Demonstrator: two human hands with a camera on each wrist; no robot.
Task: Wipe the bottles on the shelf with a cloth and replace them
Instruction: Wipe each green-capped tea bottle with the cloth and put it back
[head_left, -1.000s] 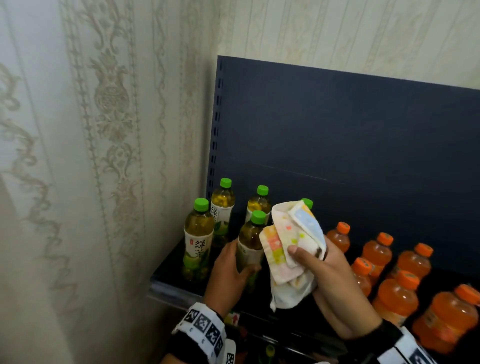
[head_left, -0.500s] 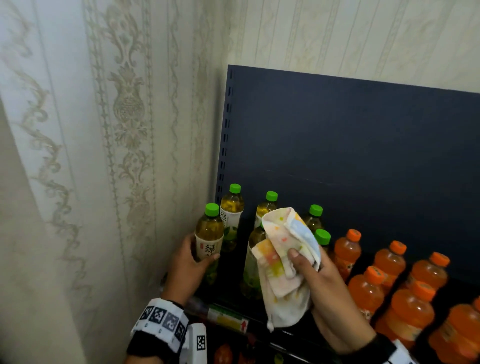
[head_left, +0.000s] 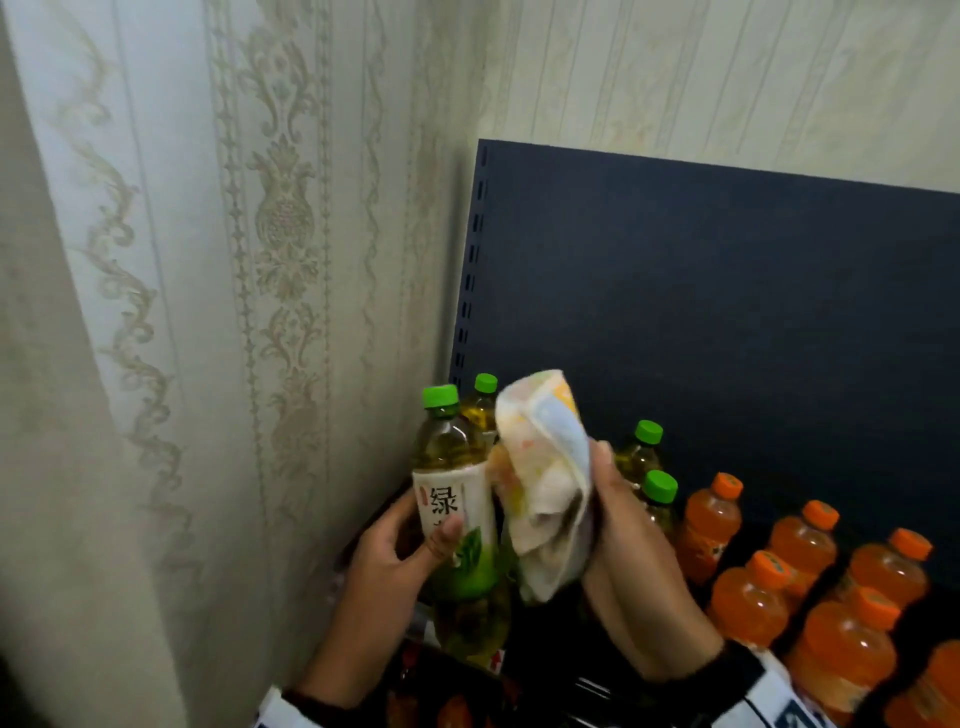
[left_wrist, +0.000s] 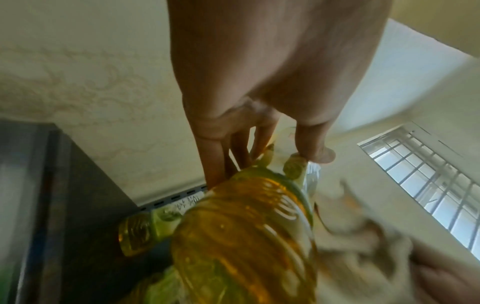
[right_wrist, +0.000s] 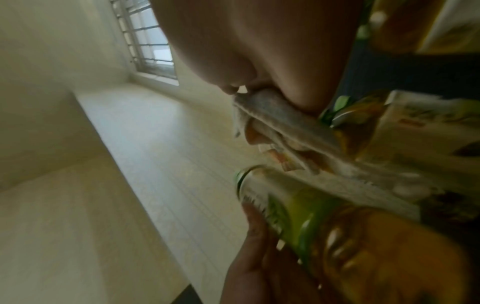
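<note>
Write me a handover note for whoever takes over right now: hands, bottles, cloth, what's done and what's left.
Left hand grips a green tea bottle, lifted off the shelf near the wall corner.
Right hand holds the bunched cloth against that bottle's side.
Other green-capped bottles stand on the shelf behind; orange bottles stand in rows to the right.
Done: bottle picked up, cloth at it.
Left: wipe it, replace it, then the rest. Which are already wiped cannot be told.

A green-capped tea bottle (white label, amber liquid) is held upright, raised off the shelf. A bunched pastel cloth touches its right side. More green-capped bottles and orange bottles stand on the shelf.
</note>
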